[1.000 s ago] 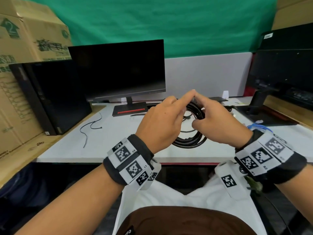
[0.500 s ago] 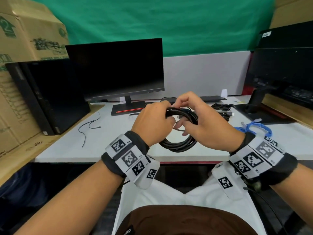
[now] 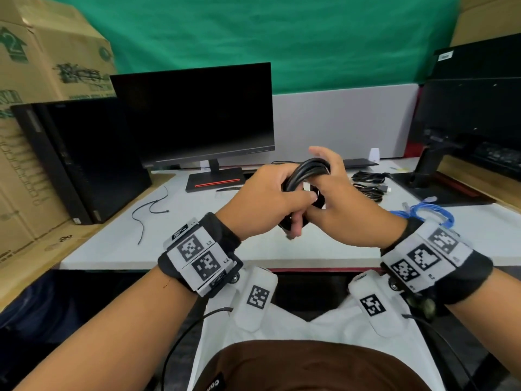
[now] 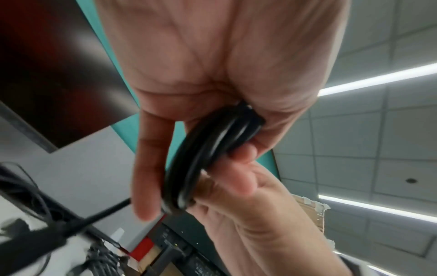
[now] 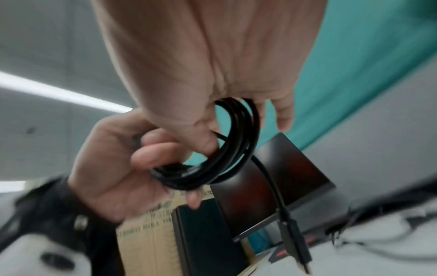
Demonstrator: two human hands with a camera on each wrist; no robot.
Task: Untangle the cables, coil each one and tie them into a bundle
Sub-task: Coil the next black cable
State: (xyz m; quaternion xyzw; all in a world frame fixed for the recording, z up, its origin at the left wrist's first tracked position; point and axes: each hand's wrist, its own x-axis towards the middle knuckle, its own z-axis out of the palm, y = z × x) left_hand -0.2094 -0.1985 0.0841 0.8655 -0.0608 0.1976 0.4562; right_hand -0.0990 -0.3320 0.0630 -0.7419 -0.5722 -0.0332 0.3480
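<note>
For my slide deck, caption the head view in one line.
Both hands, left and right, grip a black coiled cable above a desk.

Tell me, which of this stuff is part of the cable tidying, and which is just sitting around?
Part of the job:
- black coil, held by the left hand and right hand
- black cables on the desk
- blue cable
- thin ties, probably for bundling

Just lying about:
- monitor
- PC tower
- boxes
</note>
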